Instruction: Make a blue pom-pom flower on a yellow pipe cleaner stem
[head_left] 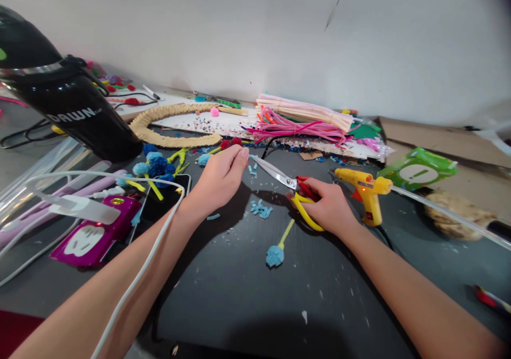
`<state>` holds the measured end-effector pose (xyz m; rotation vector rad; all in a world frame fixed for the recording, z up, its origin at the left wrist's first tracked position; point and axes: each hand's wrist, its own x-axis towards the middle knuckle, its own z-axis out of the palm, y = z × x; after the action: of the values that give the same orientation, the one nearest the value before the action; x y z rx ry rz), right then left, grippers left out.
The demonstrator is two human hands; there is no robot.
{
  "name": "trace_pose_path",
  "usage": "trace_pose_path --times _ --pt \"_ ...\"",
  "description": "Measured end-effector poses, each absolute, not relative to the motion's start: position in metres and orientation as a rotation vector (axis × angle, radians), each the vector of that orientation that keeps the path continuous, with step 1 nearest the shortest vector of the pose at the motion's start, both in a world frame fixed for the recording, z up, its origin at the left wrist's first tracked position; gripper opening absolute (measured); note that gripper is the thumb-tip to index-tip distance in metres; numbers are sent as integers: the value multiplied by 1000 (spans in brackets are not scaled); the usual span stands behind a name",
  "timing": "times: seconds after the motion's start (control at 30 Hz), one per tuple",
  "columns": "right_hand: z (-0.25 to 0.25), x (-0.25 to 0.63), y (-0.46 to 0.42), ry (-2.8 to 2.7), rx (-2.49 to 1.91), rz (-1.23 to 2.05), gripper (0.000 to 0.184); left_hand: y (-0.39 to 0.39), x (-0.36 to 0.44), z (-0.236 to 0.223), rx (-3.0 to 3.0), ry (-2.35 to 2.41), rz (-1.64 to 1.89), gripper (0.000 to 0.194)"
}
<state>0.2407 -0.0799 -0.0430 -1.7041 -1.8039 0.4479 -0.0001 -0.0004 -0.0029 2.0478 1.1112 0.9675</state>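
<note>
My right hand [333, 205] grips a pair of scissors [275, 173] with red and yellow handles, its blades pointing up and left. The blade tips reach the fingertips of my left hand [223, 175], which is closed in a pinch. A small end of a light blue strip [251, 158] shows at the blade tips; most of it is hidden. Below lie short blue cut pieces [261, 209] in a loose heap. Nearer to me rests a fuzzy blue flower [275, 256] with a yellow-green stem. More blue flowers [157, 165] lie left of my left hand.
A yellow glue gun [369, 194] stands right of my right hand, near a green packet [423, 170]. Bundled pink pipe cleaners [303, 125] and a tan curved band [151, 122] lie at the back. On the left are a black bottle [80, 103], a purple power strip [93, 236] and a white cable [147, 263] crossing my left forearm.
</note>
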Motion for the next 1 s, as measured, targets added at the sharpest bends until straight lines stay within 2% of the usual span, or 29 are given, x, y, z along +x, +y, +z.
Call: trace_pose_path --times 1.0 --pt "-42 242 -79 -1841 -1688 422 23 -1 0 -1 2095 1106 962 37"
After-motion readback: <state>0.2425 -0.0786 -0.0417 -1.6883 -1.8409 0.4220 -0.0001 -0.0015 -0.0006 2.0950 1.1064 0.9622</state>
